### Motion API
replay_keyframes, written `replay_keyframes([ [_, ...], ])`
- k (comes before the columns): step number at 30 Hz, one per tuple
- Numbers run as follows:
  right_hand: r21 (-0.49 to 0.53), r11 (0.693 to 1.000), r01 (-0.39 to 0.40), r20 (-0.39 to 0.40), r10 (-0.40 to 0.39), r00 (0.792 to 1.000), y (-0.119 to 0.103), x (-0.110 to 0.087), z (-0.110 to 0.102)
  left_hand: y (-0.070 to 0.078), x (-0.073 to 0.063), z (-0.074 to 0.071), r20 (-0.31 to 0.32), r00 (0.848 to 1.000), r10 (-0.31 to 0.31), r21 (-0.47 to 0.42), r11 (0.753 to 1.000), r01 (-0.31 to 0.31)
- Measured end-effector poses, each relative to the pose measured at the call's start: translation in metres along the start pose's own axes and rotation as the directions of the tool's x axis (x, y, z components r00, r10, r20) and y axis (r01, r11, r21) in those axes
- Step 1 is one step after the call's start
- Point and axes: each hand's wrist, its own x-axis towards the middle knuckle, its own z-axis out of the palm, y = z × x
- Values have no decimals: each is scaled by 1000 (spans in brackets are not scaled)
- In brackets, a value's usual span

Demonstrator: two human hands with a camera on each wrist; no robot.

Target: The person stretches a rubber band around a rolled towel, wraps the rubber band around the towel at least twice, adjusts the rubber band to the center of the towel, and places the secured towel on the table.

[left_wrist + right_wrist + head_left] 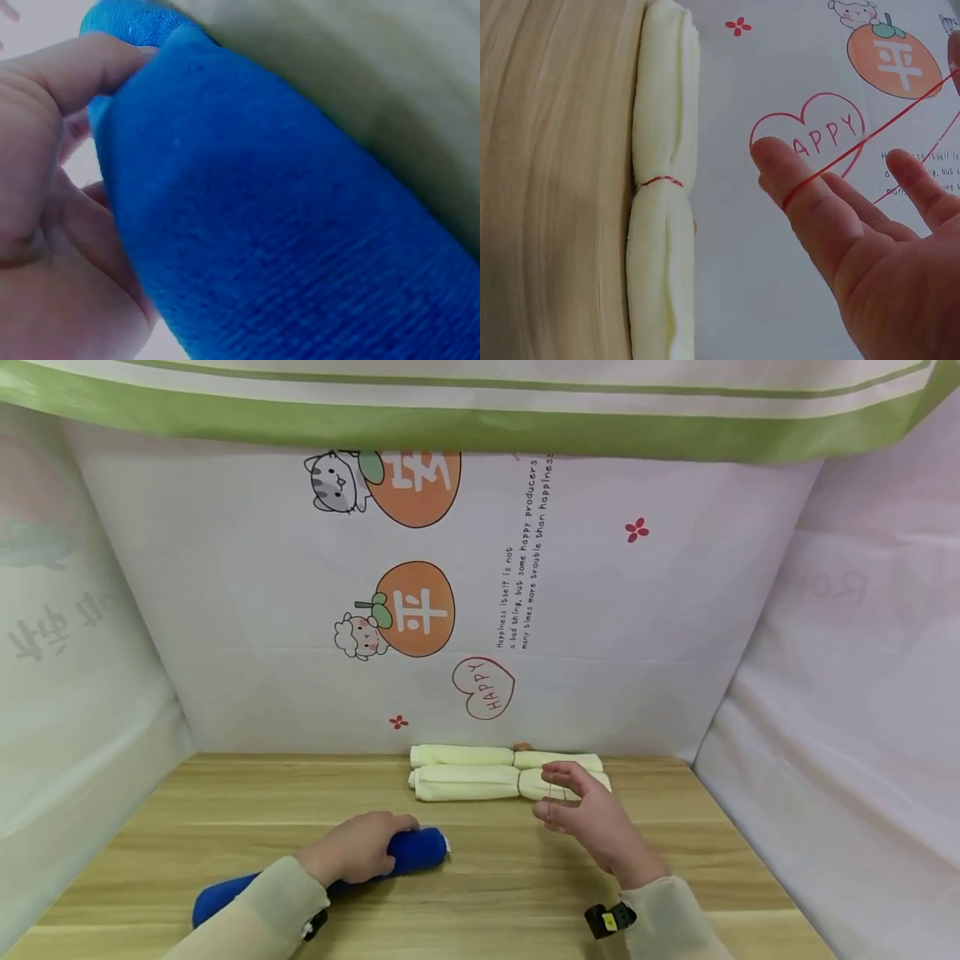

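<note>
My left hand (pixel 358 847) grips a rolled blue towel (pixel 422 850) near its right end; the roll lies slantwise on the wooden table, partly under the forearm. Up close in the left wrist view, thumb and fingers hold the blue cloth (pixel 270 195). The right hand (pixel 600 827) is raised with its fingers spread, a thin red rubber band (pixel 870 136) stretched between them. Beyond it, two pale yellow rolled towels (pixel 465 783) lie side by side. A red band (pixel 662 180) cinches the nearer one around its middle.
The wooden tabletop (pixel 510 893) meets a printed white sheet (pixel 585 610) right behind the yellow rolls. White sheets (pixel 840 693) also close off both sides, and a green-edged one (pixel 480 431) hangs overhead. A small orange-brown thing (pixel 522 747) peeks out behind the yellow towels.
</note>
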Motion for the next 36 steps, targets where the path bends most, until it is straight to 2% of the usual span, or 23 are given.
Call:
replay_keyframes([
  [4, -84, 996, -5, 38, 8, 999, 1, -3, 10, 13, 7, -11, -70, 994, 88, -58, 994, -92],
  [9, -141, 989, 40, 81, -29, 996, -5, -9, 28, 42, 9, -30, -140, 976, 164, -74, 982, -176],
  [12, -169, 984, 60, 105, -43, 994, -10, -13, 38, 56, 7, -36, -157, 970, 186, -77, 977, -200],
  [18, -216, 969, 117, 158, -83, 984, -17, -18, 51, 72, 5, -39, -183, 961, 209, -66, 972, -224],
  [22, -301, 943, 140, 175, -90, 980, -17, -19, 57, 80, 2, -40, -196, 952, 234, -65, 966, -251],
  [27, -396, 906, 153, 151, -99, 983, -19, -19, 62, 88, 2, -40, -230, 935, 271, -59, 955, -291],
  [29, -395, 907, 149, 133, -104, 986, -20, -20, 63, 91, 2, -40, -253, 923, 289, -59, 948, -313],
  [31, -385, 911, 144, 118, -107, 987, -22, -20, 63, 94, 2, -39, -283, 904, 322, -44, 937, -348],
  [34, -382, 913, 142, 97, -113, 989, -25, -20, 63, 97, 0, -37, -337, 859, 385, -7, 912, -411],
  [36, -380, 914, 140, 89, -114, 989, -26, -20, 62, 98, -1, -35, -362, 837, 411, 13, 900, -436],
])
